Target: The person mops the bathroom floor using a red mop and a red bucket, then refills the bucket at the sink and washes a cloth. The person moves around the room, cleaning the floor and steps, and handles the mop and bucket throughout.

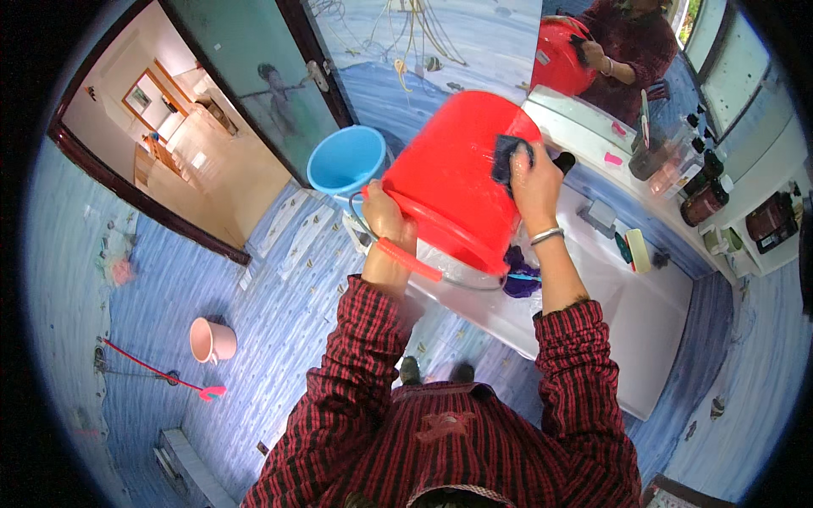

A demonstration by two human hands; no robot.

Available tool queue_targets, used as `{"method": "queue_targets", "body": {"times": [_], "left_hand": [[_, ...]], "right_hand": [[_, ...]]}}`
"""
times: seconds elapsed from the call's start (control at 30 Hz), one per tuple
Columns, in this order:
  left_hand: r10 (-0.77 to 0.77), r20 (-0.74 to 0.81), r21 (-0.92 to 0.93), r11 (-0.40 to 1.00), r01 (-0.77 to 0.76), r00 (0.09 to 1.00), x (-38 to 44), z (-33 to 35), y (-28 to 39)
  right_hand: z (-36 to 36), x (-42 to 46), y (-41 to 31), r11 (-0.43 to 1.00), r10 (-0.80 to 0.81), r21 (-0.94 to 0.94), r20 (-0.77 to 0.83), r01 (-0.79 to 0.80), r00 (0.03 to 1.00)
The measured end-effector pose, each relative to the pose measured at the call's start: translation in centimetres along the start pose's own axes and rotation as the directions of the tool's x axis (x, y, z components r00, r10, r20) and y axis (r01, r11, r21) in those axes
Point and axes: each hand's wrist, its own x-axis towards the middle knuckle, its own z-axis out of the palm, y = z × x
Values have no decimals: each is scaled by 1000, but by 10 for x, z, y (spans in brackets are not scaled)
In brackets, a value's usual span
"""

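A red plastic bucket is tilted on its side over the white sink, its rim towards me. My left hand grips that rim at the left, where the wire handle with its red grip sleeve hangs down. In my right hand is a dark cloth or sponge, pressed against the bucket's wet outer wall. A purple cloth lies in the sink below the bucket, partly covered by it. The bucket's inside is hidden from me.
A blue bucket stands left of the red one, near the open doorway. Several bottles line the ledge under the mirror. Brushes lie on the sink's back edge. A pink pail is at the left.
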Motion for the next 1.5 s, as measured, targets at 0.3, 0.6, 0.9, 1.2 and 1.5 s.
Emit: {"method": "queue_targets", "body": {"times": [0.3, 0.6, 0.9, 1.2, 1.5], "left_hand": [[-163, 315, -124, 970, 211, 935, -16, -5, 64], [392, 327, 295, 822, -487, 860, -18, -114, 232], [-138, 360, 604, -719, -344, 922, 57, -414, 225], [-229, 60, 638, -739, -214, 971, 103, -726, 193], [-78, 21, 616, -785, -74, 997, 190, -834, 137]], "right_hand": [[31, -153, 133, 923, 374, -196, 247, -331, 894], [-8, -249, 166, 930, 352, -298, 556, -216, 752], [46, -266, 96, 889, 456, -325, 560, -322, 692], [85, -292, 101, 708, 554, -695, 443, -120, 704], [93, -285, 92, 433, 475, -899, 160, -72, 865]]}}
